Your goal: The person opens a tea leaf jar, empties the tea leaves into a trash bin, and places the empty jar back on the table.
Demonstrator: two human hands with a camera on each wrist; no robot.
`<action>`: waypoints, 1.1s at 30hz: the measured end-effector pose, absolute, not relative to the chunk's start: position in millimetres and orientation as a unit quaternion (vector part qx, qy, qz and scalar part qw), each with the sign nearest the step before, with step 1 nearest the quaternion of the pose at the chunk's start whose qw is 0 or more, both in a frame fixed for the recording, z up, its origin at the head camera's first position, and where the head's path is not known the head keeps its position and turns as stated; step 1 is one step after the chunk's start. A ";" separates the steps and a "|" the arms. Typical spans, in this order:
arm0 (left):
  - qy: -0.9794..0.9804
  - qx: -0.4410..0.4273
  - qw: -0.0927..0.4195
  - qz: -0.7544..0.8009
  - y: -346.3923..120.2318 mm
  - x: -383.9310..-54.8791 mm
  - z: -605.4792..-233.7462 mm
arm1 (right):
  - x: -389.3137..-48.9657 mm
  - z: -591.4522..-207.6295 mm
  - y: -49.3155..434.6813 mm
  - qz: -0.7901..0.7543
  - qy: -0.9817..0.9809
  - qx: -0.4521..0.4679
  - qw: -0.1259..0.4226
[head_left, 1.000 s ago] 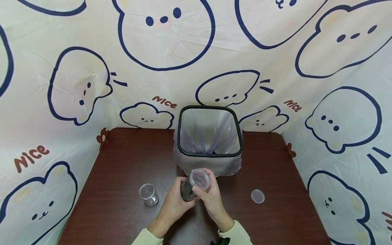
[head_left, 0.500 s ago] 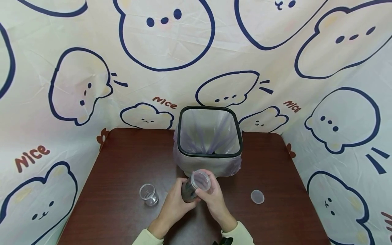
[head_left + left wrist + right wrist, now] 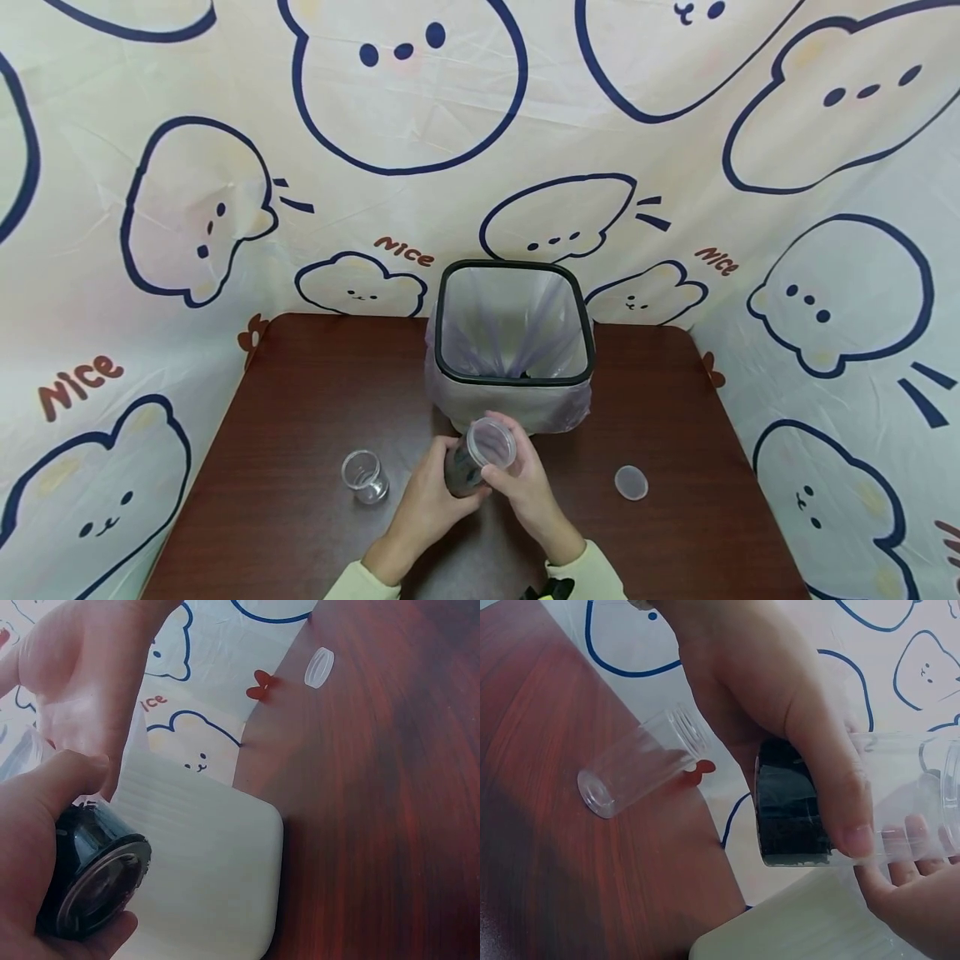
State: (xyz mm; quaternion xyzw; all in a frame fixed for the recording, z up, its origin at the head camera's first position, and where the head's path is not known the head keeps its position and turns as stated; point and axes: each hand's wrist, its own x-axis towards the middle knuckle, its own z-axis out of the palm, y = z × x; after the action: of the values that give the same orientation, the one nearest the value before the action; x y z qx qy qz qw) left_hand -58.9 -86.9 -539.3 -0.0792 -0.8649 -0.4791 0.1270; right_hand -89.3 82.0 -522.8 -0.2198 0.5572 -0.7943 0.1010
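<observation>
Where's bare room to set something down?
The brown table is bare left of the empty clear jar and right of the round translucent lid. Crowded: left hand, right hand and black-bottomed clear jar before the white bin.

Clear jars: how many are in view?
2: the held jar, gripped by the left hand and right hand, and the standing jar on the table to their left. Others could be hidden behind the bin.

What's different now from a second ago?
Just a bit: the right hand and its wrist edged rightward. Nothing was grabbed or let go: the left hand and right hand still hold the jar. The other jar, lid and bin stayed put.
</observation>
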 end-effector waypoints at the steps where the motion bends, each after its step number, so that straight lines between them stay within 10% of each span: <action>1: -0.864 -0.080 0.127 -0.481 -87.0 -59.0 -539.5 | -89.4 -522.8 81.5 -0.796 0.556 -0.218 0.101; 33: -0.866 -0.070 0.113 -0.482 -87.5 -58.0 -540.9 | -91.2 -523.1 86.0 -0.784 0.568 -0.221 0.120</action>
State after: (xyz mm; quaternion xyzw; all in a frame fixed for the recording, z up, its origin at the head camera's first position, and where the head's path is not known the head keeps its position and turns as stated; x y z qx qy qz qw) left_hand -58.0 -87.5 -540.9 -0.0704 -0.8663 -0.4815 0.1130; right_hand -91.2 86.0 -523.1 -0.2209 0.5678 -0.7838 0.1202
